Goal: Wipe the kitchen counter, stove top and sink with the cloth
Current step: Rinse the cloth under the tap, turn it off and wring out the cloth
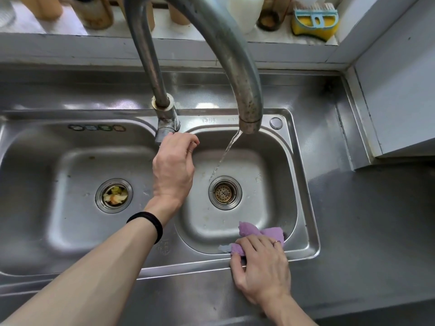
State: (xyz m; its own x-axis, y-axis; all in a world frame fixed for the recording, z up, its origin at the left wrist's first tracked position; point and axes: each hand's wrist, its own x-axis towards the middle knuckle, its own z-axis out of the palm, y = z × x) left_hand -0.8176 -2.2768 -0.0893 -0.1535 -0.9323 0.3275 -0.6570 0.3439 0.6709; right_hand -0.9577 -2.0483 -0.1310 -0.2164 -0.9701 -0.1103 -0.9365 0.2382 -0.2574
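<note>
A steel double sink (303, 184) fills the view. Its tap (249, 95) arches over the right basin, and a thin stream of water runs from the spout toward the drain (224, 192). My left hand (173, 168) reaches to the tap's lever (164, 132) at the base, fingers curled round it. My right hand (261, 264) grips a purple cloth (270, 232) against the front right rim of the right basin. Part of the cloth hangs inside the basin.
The left basin's strainer (114, 195) holds food scraps. Grey steel counter (364, 220) extends right and along the front. On the back ledge stand several bottles and a yellow sponge brush (315, 18). A white wall panel (400, 90) rises at the right.
</note>
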